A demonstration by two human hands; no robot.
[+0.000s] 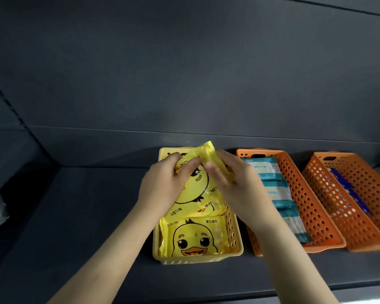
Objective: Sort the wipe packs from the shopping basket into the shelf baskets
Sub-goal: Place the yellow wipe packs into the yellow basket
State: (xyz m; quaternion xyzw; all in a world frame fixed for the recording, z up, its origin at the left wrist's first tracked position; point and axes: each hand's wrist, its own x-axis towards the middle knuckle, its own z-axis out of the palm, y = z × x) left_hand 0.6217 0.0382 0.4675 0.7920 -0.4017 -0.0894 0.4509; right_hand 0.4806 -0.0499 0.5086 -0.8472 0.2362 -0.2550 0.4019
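1. The yellow basket (198, 258) stood on the dark shelf (86, 216), its long side running away from the person.
2. A yellow duck pack (198, 178) was tilted over the far half of the yellow basket, its far end raised above the rim.
3. The left hand (162, 183) gripped that pack's left edge, fingers curled and thumb on the printed face.
4. The right hand (235, 183), slightly blurred, held the pack's right edge with bent fingers.
5. A second duck pack (195, 235) lay flat in the near half of the yellow basket.
6. Just right of the yellow basket sat an orange basket (294, 185) holding teal-and-white packs (270, 172).
7. Further right of the yellow basket, another orange basket (329, 194) held dark blue packs (347, 189).
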